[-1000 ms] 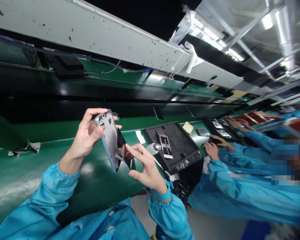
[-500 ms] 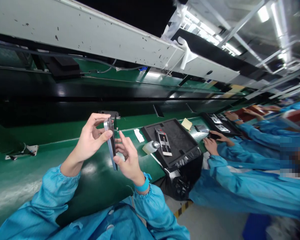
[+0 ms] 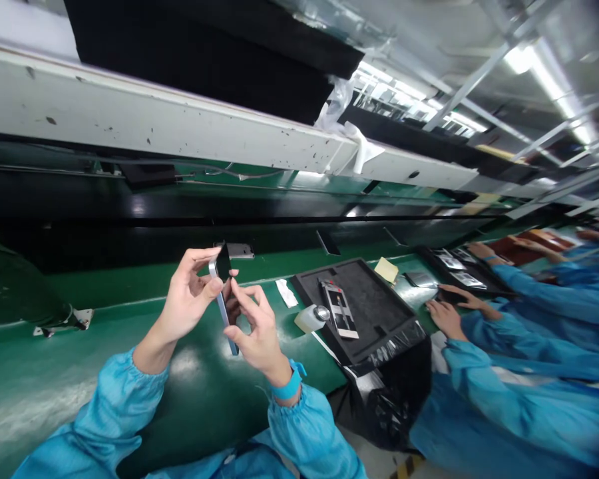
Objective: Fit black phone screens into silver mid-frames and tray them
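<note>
A smartphone (image 3: 223, 293) with a silver-blue edge stands upright and tilted above the green bench. My left hand (image 3: 184, 293) grips its upper part, thumb on the near edge and fingers over the top. On the lower part, my right hand (image 3: 257, 326) presses with the thumb at the edge and the fingertips on the dark glossy face. Behind the phone, another flat phone-like part (image 3: 240, 250) lies at the back of the bench. To the right of my right hand stands a small bottle with a metal cap (image 3: 312, 318).
A black foam tray (image 3: 379, 299) holds a phone part (image 3: 340, 309). Near it lie a white scrap (image 3: 286, 293) and a yellow pad (image 3: 386, 270). A co-worker's hands (image 3: 449, 316) hold a dark phone at the right. A speckled white beam (image 3: 180, 126) crosses above the bench.
My right hand's fingers have closed in onto the phone's face and edge; before, they were more spread. The dark face now sits flush-looking against the frame. The view has tilted upward slightly.
</note>
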The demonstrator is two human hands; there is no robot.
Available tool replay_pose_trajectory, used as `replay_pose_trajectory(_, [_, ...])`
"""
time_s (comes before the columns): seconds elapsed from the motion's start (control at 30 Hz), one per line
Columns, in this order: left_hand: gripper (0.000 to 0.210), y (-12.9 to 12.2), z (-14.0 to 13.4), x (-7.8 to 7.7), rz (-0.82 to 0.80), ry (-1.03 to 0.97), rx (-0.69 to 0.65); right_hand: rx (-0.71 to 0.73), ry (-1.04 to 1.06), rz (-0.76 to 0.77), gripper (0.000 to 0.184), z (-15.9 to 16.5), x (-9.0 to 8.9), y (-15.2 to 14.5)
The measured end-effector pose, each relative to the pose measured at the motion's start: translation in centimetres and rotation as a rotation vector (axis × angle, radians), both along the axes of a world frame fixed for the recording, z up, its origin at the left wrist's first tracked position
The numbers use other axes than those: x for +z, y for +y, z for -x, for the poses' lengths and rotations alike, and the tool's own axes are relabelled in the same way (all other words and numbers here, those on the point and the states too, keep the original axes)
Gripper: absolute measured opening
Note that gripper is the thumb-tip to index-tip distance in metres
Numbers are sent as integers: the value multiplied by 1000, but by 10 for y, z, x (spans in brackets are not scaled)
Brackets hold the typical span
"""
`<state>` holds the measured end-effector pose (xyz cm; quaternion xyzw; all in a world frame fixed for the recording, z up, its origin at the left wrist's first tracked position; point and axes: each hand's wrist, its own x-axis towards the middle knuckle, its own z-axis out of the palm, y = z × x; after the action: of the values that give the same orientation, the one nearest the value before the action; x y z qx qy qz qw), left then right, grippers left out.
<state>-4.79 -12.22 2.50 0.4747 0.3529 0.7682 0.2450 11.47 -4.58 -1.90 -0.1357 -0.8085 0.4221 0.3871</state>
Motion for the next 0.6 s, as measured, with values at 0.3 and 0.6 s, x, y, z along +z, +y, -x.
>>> replay_pose_trajectory(0.3, [53,4,-30,2,56,-250,-45,-61,96,-122,61,3,-8,2])
replay_pose_trajectory(0.6, [68,2,-37,12,253,-311,-259,-66,16,324,83,-5,36,4])
